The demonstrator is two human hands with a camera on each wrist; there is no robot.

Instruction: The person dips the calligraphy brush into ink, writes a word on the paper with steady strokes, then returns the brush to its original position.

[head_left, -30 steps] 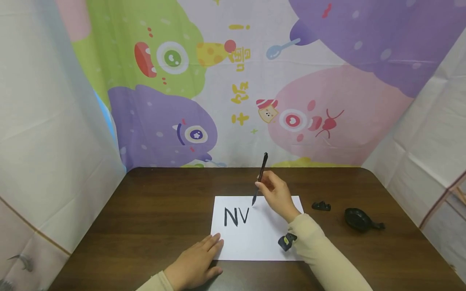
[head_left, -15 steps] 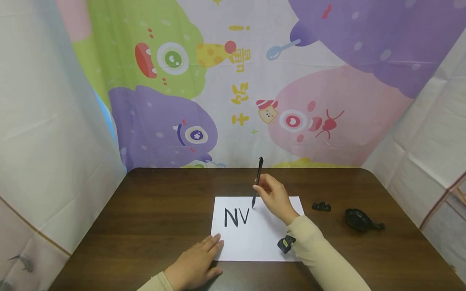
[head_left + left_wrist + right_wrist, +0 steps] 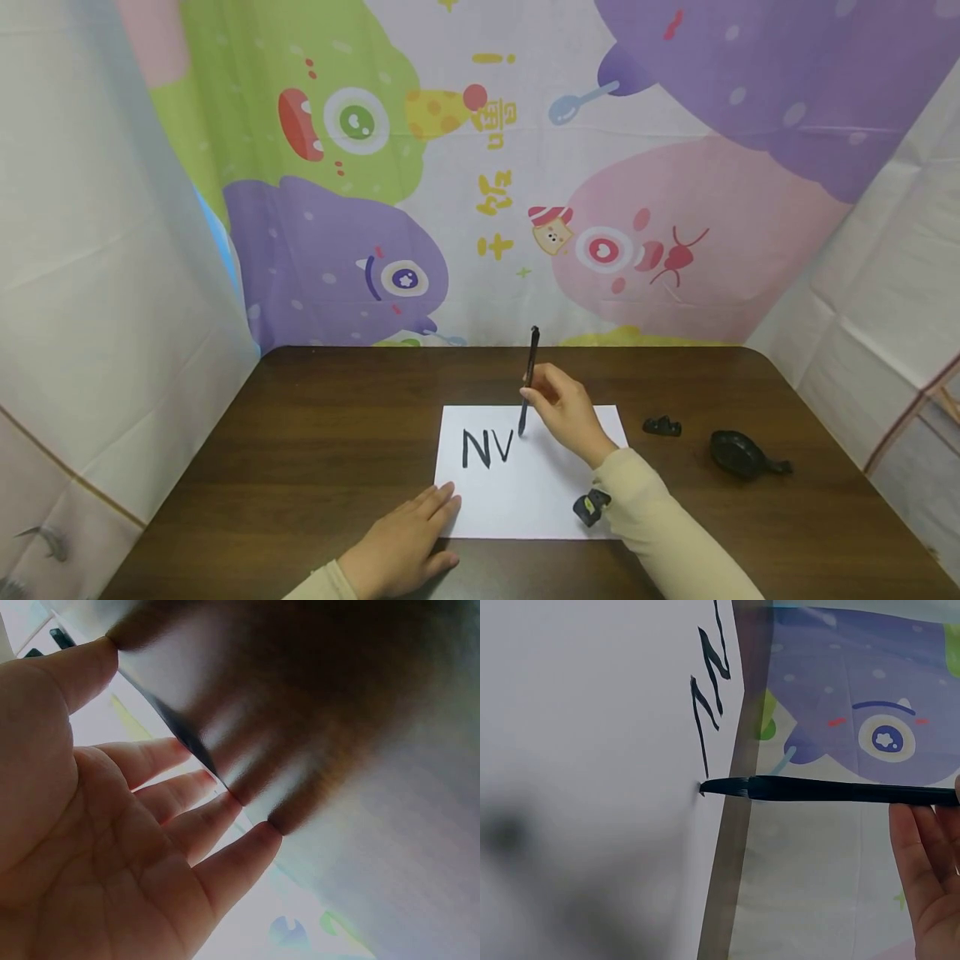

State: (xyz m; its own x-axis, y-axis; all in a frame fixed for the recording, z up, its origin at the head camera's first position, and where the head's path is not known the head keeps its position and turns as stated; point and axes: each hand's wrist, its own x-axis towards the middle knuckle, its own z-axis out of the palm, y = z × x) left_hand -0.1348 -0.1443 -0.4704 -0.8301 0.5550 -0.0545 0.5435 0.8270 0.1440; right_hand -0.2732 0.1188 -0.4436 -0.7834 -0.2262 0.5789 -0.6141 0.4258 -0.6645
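Observation:
A white sheet of paper (image 3: 517,504) lies on the dark wooden table (image 3: 300,433), bearing the black brushed letters N and V (image 3: 504,446). My right hand (image 3: 570,417) pinches a black writing brush (image 3: 532,358) by its shaft, nearly upright. In the right wrist view the brush's dark tip (image 3: 714,787) touches the paper close beside the V, with a small ink spot under it. My left hand (image 3: 401,537) lies with fingers extended, its fingertips on the sheet's lower left edge. The left wrist view shows those fingers (image 3: 232,870) straight and holding nothing.
Right of the paper sit a small black brush rest (image 3: 662,426) and a black dish with a handle (image 3: 738,454). A black wrist camera (image 3: 591,503) hangs at the right cuff. A printed cartoon curtain (image 3: 495,300) rises behind the table's far edge.
My right hand has moved slightly down and left, bringing the brush tip down beside the V. The brush stands more upright now. My left hand has stayed in place.

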